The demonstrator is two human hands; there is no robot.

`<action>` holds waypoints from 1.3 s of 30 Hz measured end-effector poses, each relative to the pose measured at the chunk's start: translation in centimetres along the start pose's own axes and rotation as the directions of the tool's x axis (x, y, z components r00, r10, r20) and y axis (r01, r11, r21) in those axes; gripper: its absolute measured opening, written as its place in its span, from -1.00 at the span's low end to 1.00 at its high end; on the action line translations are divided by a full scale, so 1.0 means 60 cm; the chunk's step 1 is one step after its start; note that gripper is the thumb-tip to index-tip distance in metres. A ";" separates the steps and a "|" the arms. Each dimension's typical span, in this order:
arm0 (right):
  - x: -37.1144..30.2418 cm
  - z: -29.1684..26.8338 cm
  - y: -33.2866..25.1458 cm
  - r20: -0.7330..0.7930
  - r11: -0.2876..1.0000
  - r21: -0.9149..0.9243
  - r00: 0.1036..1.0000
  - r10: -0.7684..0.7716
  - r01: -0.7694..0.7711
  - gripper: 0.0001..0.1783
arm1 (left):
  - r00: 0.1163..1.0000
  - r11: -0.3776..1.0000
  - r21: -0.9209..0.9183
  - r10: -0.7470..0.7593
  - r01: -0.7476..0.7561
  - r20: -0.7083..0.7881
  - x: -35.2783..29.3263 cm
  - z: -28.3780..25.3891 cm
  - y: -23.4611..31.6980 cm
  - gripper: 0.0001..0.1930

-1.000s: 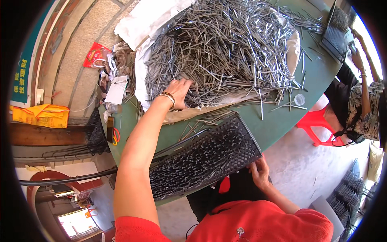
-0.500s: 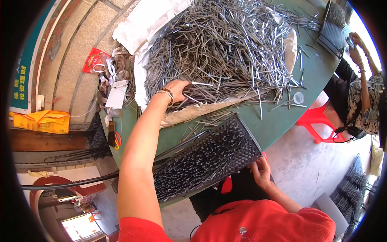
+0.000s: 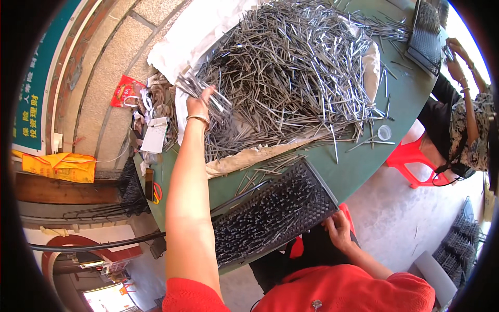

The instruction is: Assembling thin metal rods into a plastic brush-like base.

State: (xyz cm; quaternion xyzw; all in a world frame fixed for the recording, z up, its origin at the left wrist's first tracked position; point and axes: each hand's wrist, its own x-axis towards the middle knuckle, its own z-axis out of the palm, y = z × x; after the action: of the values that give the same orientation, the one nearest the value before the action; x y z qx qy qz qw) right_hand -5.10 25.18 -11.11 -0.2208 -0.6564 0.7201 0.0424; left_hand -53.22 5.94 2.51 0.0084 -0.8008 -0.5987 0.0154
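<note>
A large heap of thin grey metal strips (image 3: 291,67) lies on a whitish sheet (image 3: 249,151) over the green table. At the heap's left side my left hand (image 3: 199,106) is closed round a loose bunch of metal strips (image 3: 189,86), whose ends fan out past the fingers. Nearer to me a long black perforated tray (image 3: 270,213) rests slantwise, with many small strips standing up in its holes. My right hand (image 3: 339,229) is at the tray's near right corner, its fingers curled against the edge and partly hidden.
Scissors with orange handles (image 3: 157,193) and a phone (image 3: 149,184) lie at the table's left edge. A small clear cup (image 3: 384,132) stands at the right. Another person's hands (image 3: 455,65) are beside a second black tray (image 3: 423,47), near a red stool (image 3: 410,161).
My left hand has lifted away from the heap's near edge, further off and to the left, with a bunch of strips in it. My right hand stays at the tray's corner.
</note>
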 end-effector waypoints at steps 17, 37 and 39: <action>0.002 0.003 -0.002 0.025 0.999 -0.002 0.998 -0.053 0.053 -0.85 | 0.934 0.995 0.067 0.095 -0.076 -0.345 -0.064 0.130 -0.101 -0.58; 0.047 -0.109 -0.213 -0.184 0.911 -0.002 0.896 -0.405 0.412 -0.83 | 0.964 0.624 -0.761 0.041 0.180 0.261 -0.220 0.029 0.216 -0.82; 0.056 -0.092 -0.279 -0.165 0.897 0.024 0.887 -0.431 0.440 -0.82 | 0.866 0.659 -0.688 0.109 0.304 0.487 -0.330 0.038 0.222 -0.80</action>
State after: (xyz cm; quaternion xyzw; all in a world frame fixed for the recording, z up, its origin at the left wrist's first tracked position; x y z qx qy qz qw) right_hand -9.91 33.72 3.95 -0.1221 -0.6617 0.6923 0.2608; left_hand -33.45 12.55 14.33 -0.1051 -0.4592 -0.8545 -0.2186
